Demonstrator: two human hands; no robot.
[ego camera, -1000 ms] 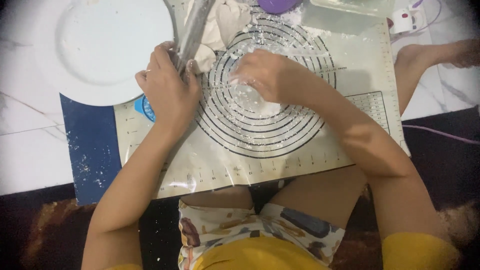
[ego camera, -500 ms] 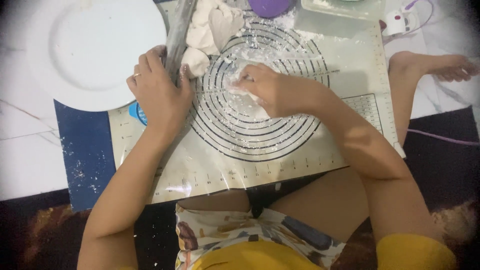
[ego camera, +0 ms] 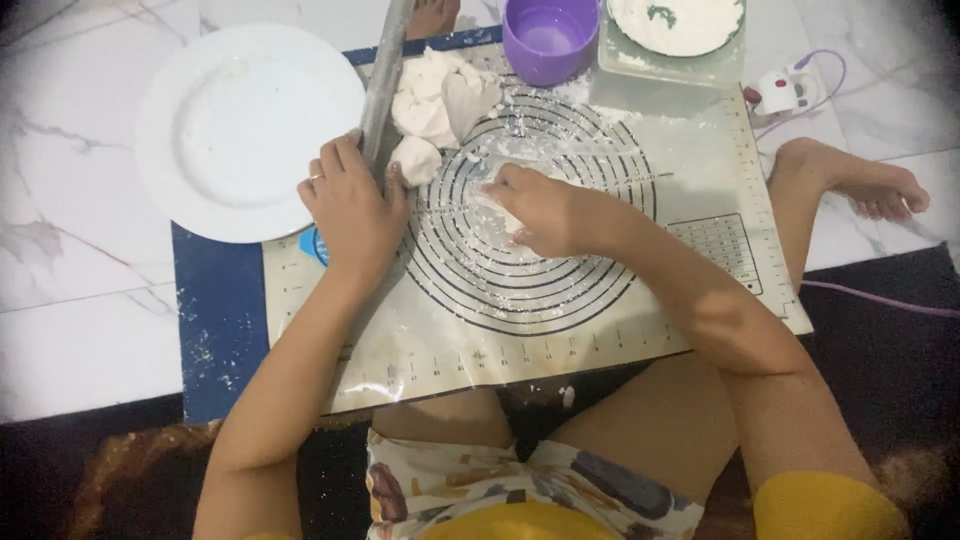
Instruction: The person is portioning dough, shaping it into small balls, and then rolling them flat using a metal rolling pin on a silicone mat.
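Head view shows your left hand [ego camera: 350,205] gripping the rolling pin [ego camera: 385,75], and your right hand [ego camera: 545,210] pressing a dough piece [ego camera: 497,203] on the ringed baking mat [ego camera: 560,320]. White marble floor [ego camera: 80,330] surrounds you; a white plate [ego camera: 245,130] sits left.

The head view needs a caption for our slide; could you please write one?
Left hand holds a rolling pin beside dough while the right hand presses a piece on the floured baking mat.

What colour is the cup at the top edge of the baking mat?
Purple; the cup shows clearly in the head view, standing open just above the mat's circles.
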